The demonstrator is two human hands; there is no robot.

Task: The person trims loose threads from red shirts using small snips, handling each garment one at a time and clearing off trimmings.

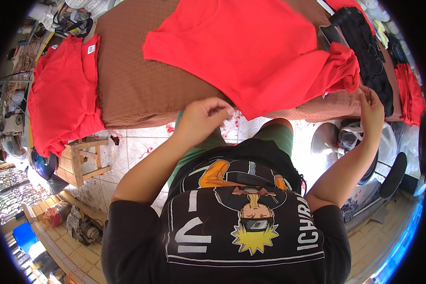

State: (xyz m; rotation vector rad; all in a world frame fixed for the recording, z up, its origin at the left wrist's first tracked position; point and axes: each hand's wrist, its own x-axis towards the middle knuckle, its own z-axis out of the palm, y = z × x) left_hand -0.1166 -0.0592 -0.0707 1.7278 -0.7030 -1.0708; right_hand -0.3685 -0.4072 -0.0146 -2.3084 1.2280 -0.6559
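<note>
Head view: the red shirt (pixel 251 52) lies across the brown table (pixel 137 80) at upper centre, its long axis running left to right. Your right hand (pixel 371 111) pinches its bunched right end; your left hand (pixel 204 116), fingers curled and holding nothing, hovers just below its near edge.

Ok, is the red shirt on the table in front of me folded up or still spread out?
Mostly spread: the red shirt lies flat across the table, but its right sleeve is bunched near the right hand.
</note>
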